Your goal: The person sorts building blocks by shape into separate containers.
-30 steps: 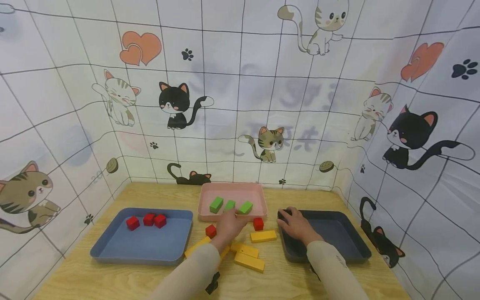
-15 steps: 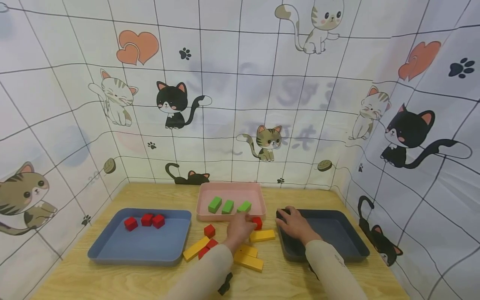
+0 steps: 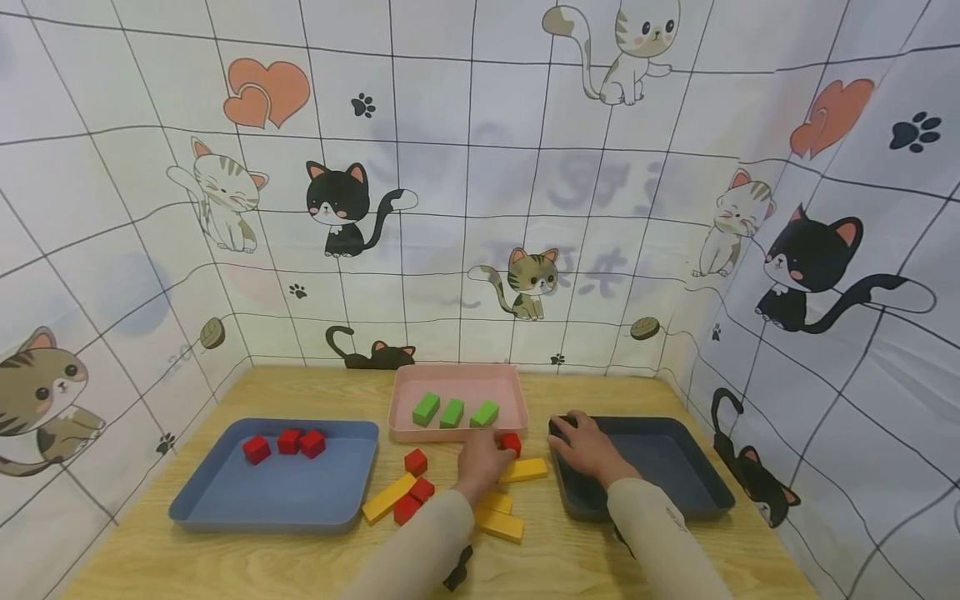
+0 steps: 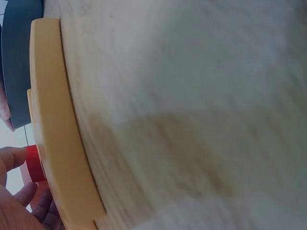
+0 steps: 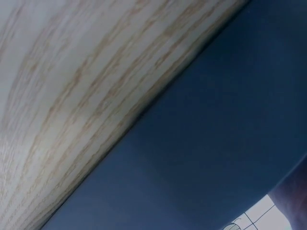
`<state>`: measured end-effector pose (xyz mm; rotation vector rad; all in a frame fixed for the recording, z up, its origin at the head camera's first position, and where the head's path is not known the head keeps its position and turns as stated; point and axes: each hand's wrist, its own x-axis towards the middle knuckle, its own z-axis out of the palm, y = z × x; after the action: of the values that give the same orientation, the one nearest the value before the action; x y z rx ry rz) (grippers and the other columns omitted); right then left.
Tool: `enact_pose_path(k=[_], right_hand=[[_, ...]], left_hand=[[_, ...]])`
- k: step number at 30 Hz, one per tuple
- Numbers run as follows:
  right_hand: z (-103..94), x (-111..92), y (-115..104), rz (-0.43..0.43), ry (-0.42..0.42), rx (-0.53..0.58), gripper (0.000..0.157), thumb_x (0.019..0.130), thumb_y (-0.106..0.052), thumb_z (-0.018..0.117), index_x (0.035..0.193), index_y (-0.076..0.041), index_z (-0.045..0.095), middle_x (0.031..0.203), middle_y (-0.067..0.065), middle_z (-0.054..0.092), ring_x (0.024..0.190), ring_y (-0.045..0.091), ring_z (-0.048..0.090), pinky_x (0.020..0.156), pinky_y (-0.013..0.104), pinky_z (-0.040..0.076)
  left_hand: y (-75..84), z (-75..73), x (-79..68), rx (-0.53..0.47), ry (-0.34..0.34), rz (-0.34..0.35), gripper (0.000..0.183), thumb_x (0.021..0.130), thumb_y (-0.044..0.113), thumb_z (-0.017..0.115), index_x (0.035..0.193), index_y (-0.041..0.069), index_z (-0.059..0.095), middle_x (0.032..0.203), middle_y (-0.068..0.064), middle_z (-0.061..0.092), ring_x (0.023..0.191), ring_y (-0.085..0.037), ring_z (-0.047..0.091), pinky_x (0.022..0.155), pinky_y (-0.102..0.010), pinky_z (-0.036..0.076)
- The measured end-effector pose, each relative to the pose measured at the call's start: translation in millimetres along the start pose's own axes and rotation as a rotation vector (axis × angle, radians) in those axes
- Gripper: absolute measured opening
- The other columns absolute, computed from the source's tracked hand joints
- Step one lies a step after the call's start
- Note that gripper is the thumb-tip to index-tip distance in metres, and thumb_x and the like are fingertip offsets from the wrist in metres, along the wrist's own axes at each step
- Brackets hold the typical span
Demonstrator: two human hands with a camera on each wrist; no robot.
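My left hand pinches a red cube just in front of the pink tray. In the left wrist view the thumb and fingers lie on either side of that red cube. Loose red cubes and several yellow blocks lie around the left forearm, which partly covers them. My right hand grips the left rim of the dark tray, near its far corner. The right wrist view is mostly filled by the dark tray's wall.
Three green blocks lie in the pink tray at the back. At the left stands a blue tray with three red cubes in it. A cat-patterned curtain surrounds the wooden table behind and on both sides.
My left hand has moved right from the front of the pink tray to the red cube and now pinches it. Loose red cubes under the forearm came into view. The right hand stayed on the dark tray.
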<state>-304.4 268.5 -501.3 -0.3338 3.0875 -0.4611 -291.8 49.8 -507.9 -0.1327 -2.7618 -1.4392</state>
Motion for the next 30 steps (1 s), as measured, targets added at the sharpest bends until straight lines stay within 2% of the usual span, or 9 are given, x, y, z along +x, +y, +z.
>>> enact_pose_path(k=[6,13,22,30], right_hand=[[-1.9,0,-1,0.008,-0.001,0.001,0.056,0.103,-0.041,0.05,0.15,-0.011,0.044,0.15,0.026,0.032,0.134,0.048,0.035,0.103,0.065,0.033],[-1.0,0,0,0.0,0.004,0.002,0.055,0.103,-0.04,0.051,0.15,-0.012,0.044,0.15,0.026,0.032,0.134,0.048,0.035,0.102,0.065,0.034],[0.6,1,-1,-0.002,0.012,0.007,0.055,0.103,-0.039,0.051,0.149,-0.011,0.046,0.15,0.026,0.033,0.134,0.048,0.036,0.101,0.065,0.035],[-3.2,-2,-4,-0.008,0.004,0.016,0.054,0.103,-0.039,0.05,0.149,-0.01,0.046,0.15,0.026,0.033,0.134,0.049,0.036,0.099,0.065,0.036]], left_hand=[[5.4,5.1,-0.5,0.0,-0.009,-0.001,0.029,0.084,0.015,0.077,0.111,0.009,0.073,0.103,-0.002,0.069,0.083,-0.017,0.059,0.079,-0.039,0.052],[8.9,9.3,0.6,0.075,0.005,0.025,0.032,0.082,0.017,0.078,0.112,0.009,0.073,0.102,-0.001,0.07,0.086,-0.019,0.06,0.084,-0.044,0.05],[4.4,16.5,3.9,0.12,0.017,0.003,0.025,0.082,0.017,0.079,0.103,0.008,0.07,0.093,0.001,0.066,0.078,-0.018,0.058,0.08,-0.042,0.049],[10.8,5.7,-2.0,0.084,0.046,0.066,0.021,0.082,0.016,0.078,0.098,0.007,0.069,0.086,0.001,0.066,0.073,-0.015,0.056,0.071,-0.037,0.049]])
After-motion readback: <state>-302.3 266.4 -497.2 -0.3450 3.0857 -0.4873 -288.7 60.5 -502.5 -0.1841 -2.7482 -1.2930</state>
